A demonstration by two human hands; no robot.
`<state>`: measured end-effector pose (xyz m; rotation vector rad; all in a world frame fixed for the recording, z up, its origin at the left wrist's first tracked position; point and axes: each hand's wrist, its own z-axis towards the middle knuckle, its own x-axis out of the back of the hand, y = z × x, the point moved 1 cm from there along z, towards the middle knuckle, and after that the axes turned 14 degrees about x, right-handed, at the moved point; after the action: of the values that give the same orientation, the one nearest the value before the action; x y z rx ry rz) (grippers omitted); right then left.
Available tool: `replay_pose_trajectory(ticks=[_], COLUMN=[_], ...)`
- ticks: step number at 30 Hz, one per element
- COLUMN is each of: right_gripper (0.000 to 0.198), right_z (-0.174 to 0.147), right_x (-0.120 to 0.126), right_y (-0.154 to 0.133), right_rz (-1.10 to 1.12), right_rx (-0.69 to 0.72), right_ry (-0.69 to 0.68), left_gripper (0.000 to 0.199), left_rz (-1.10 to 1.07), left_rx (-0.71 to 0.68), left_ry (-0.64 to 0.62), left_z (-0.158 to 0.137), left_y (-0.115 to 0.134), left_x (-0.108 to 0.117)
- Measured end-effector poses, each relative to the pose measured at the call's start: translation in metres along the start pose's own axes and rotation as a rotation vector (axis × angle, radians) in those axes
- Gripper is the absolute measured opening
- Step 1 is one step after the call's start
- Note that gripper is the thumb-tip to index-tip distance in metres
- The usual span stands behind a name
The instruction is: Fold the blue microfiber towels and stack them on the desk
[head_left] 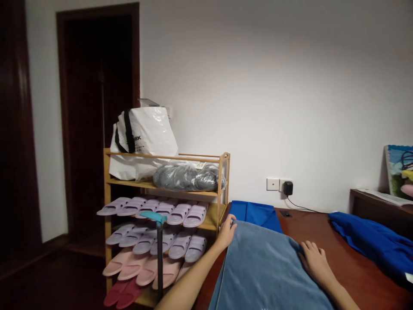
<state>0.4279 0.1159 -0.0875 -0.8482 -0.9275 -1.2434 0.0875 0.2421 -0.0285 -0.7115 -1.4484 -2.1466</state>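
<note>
Grey-blue cloth [264,267] extends over the reddish-brown table [311,224], its far edge partly hiding a bright blue cloth [258,214]. The left hand [226,233], fingers curled, pinches the far left corner. The right hand [316,261] is half open, fingers bent at the right edge; whether it grips cannot be determined.

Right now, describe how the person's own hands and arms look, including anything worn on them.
The left hand and the right hand are bare, without gloves. The left forearm and right forearm are uncovered too, narrowing toward the wrists; no sleeve shows before the picture's edge. I see no watch, bracelet or marking; details as small as nails are hard to make out.
</note>
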Motion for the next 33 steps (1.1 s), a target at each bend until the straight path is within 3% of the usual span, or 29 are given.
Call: replay_pose_trajectory(ticks=[9,15,19,24,27,33], right_gripper=[0.045,0.053,0.060,0.057,0.060,0.077], right_z=[-0.030,-0.057,-0.052,-0.014,0.003,-0.008], right_x=[0.021,0.025,0.036,0.047,0.037,0.019], right_y=[-0.008,-0.015,-0.029,-0.077,-0.100,-0.106], right_rz=[0.112,0.223,0.190,0.177,0.223,0.240], right_rx=[-0.001,-0.002,-0.015,0.125,0.142,0.081], right_ry=[-0.061,-0.200,-0.224,-0.149,-0.182,-0.265], left_gripper=[0.017,0.012,0.023,0.042,0.050,0.059], left_rz=[-0.161,0.023,0.211,0.358,0.418,0.499], left_rx=[0.161,0.128,0.066,-0.011,-0.035,-0.033], left_ry=[-0.146,-0.224,-0.220,-0.189,-0.268,-0.420], left_z=[-0.024,-0.054,-0.068,-0.060,-0.053,-0.063], left_y=[0.003,-0.001,0.004,0.020,0.021,0.006], left_x=[0.024,0.047,0.058,0.039,0.016,-0.006])
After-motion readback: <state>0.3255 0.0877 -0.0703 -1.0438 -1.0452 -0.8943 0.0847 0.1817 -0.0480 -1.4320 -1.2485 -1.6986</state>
